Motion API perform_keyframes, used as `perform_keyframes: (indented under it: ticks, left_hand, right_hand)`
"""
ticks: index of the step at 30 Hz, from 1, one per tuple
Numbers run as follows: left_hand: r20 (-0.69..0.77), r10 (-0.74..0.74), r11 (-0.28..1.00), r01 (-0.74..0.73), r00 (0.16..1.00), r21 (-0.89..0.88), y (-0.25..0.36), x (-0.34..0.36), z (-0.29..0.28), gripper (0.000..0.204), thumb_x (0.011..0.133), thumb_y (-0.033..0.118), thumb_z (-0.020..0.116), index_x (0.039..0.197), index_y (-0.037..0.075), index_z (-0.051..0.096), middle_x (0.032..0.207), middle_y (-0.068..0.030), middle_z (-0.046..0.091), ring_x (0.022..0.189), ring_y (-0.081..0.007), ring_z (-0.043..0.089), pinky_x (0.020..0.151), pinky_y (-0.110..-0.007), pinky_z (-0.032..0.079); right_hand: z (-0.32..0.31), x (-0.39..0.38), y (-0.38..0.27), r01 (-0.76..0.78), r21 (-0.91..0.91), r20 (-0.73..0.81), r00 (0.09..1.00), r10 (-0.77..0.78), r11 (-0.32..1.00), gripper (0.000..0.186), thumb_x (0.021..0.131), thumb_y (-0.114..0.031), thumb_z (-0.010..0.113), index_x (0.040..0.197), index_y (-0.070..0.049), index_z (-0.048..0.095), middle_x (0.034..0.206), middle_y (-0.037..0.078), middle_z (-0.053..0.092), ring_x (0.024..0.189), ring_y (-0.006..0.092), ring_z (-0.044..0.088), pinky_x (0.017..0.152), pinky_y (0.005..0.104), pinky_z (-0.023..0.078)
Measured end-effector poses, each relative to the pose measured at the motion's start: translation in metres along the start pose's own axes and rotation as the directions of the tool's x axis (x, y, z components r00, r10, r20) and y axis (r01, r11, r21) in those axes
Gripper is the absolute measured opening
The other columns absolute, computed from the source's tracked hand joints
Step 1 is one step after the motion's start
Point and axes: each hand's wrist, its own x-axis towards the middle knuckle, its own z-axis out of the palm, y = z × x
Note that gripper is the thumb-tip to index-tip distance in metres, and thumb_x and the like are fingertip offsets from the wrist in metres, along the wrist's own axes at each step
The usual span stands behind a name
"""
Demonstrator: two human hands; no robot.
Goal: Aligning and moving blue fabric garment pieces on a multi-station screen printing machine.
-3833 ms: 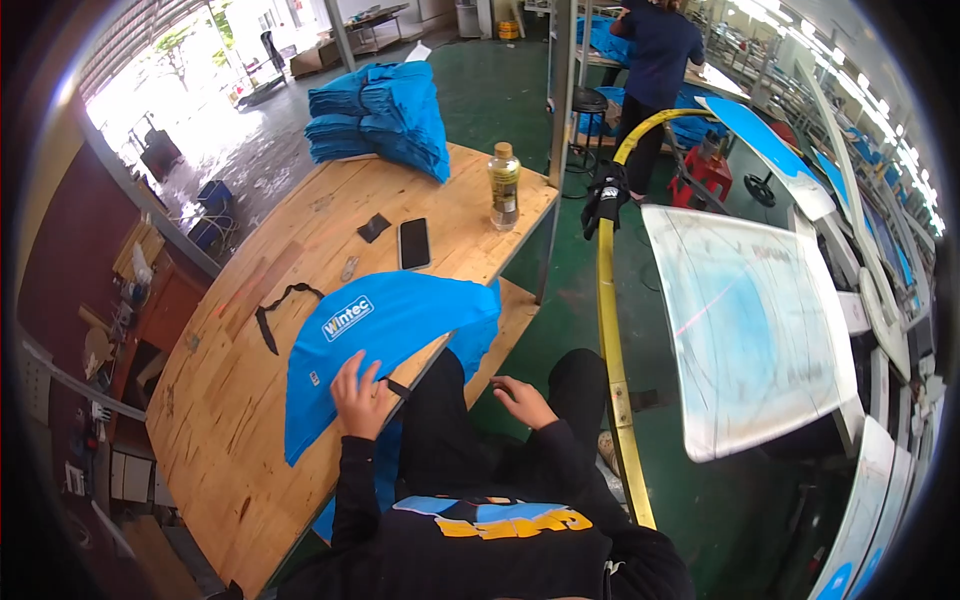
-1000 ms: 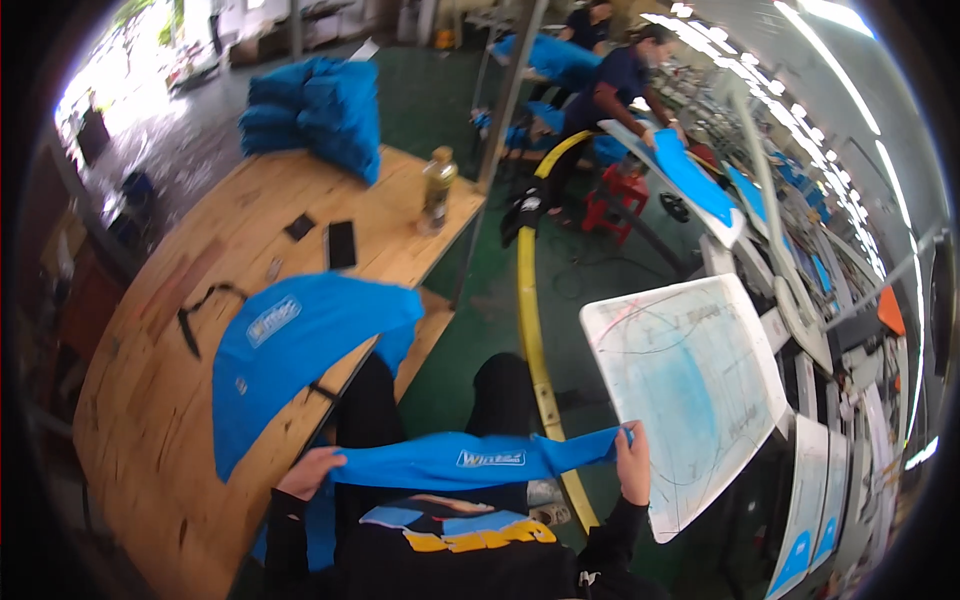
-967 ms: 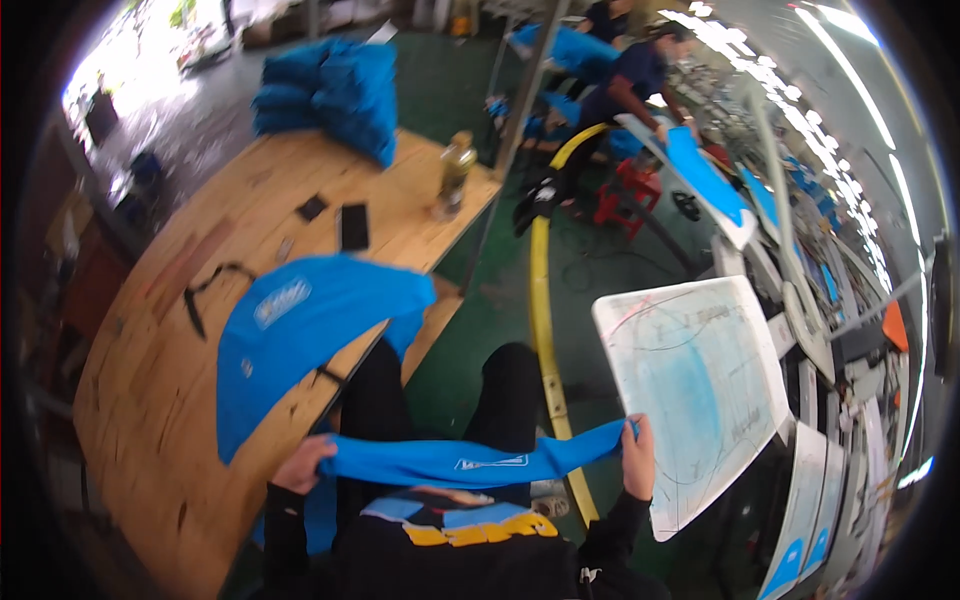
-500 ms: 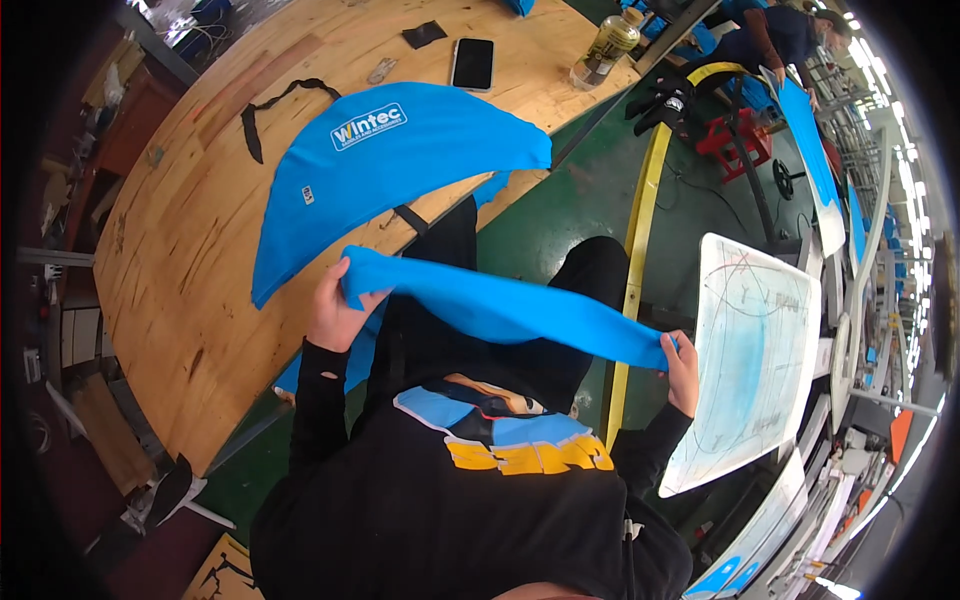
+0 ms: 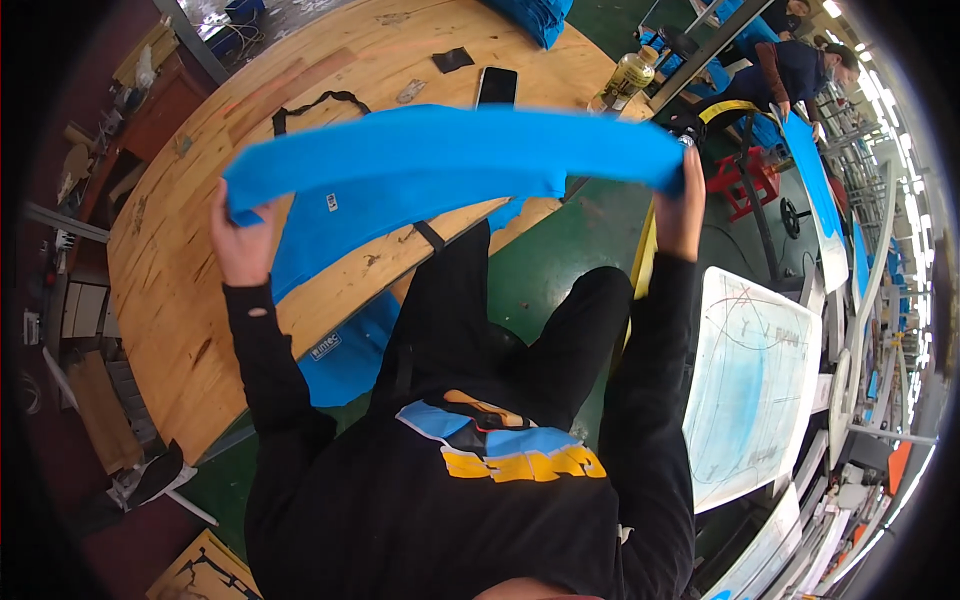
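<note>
A long blue fabric band (image 5: 460,145) is stretched between my hands and raised over the wooden table, slightly blurred by motion. Its left end is gripped by my left hand (image 5: 243,240), its other end by my right hand (image 5: 681,215). Beneath the band, a larger curved blue fabric piece (image 5: 350,225) lies along the table's (image 5: 175,300) edge, partly covered by the band. A black strap (image 5: 430,234) hangs over that edge near my legs. Behind the band are a phone (image 5: 497,85), a black strip (image 5: 320,100) and a small dark patch (image 5: 452,59).
A bottle (image 5: 628,80) and blue bundle (image 5: 530,20) stand on the table. A white printing board (image 5: 750,390) and yellow curved rail (image 5: 645,240) are at right. A co-worker (image 5: 775,75) bends over a blue-and-white board (image 5: 810,175) beside a red stool (image 5: 740,185).
Both hands first took hold of the band low over my lap; they have since lifted it forward and up over the curved piece. The view has tilted further down toward my body.
</note>
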Motion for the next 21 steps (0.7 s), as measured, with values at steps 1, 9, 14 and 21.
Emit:
perform_keyframes:
  ticks: [1,9,14,21]
  left_hand:
    - [0.035,0.009,1.000,-0.010,0.999,0.006,0.005,0.012,0.011,0.030,0.095,0.021,0.054,0.112,-0.003,0.053,0.119,-0.0136,0.056,0.114,-0.0238,0.050,0.101,-0.040,0.037]
    - [-0.084,0.014,0.968,0.008,0.996,0.249,0.019,0.000,-0.057,0.038,0.095,0.022,0.055,0.121,-0.003,0.048,0.122,-0.0144,0.051,0.115,-0.0258,0.049,0.104,-0.041,0.040]
    - [-0.256,-0.096,0.774,0.234,0.962,0.589,0.000,-0.030,-0.123,0.031,0.095,0.023,0.056,0.116,0.000,0.052,0.110,-0.0102,0.054,0.099,-0.0229,0.056,0.089,-0.036,0.050]
    - [-0.322,-0.071,0.414,0.321,0.944,0.852,0.000,-0.034,-0.131,0.022,0.095,0.025,0.057,0.101,0.003,0.058,0.075,0.0003,0.054,0.059,-0.0061,0.050,0.053,-0.019,0.042]
  right_hand:
    - [0.022,0.015,0.025,-0.215,0.452,-0.050,0.963,0.266,0.865,0.041,0.085,0.001,0.059,0.124,0.001,0.047,0.121,0.014,0.055,0.110,0.0238,0.055,0.093,0.0302,0.044]
    - [0.126,0.033,0.002,-0.601,0.799,0.485,0.654,0.580,0.008,0.018,0.095,-0.027,0.052,0.098,-0.010,0.056,0.091,0.000,0.056,0.083,0.0107,0.055,0.071,0.0287,0.046]
    - [0.146,-0.027,0.036,-0.900,0.433,0.693,0.365,0.621,0.047,0.022,0.095,-0.027,0.051,0.097,-0.006,0.056,0.086,0.003,0.055,0.077,0.0136,0.056,0.062,0.0322,0.051]
    - [0.149,-0.031,0.044,-0.947,0.215,0.706,0.319,0.632,0.238,0.026,0.093,-0.030,0.056,0.095,-0.003,0.056,0.084,0.003,0.056,0.075,0.0122,0.056,0.060,0.0297,0.053]
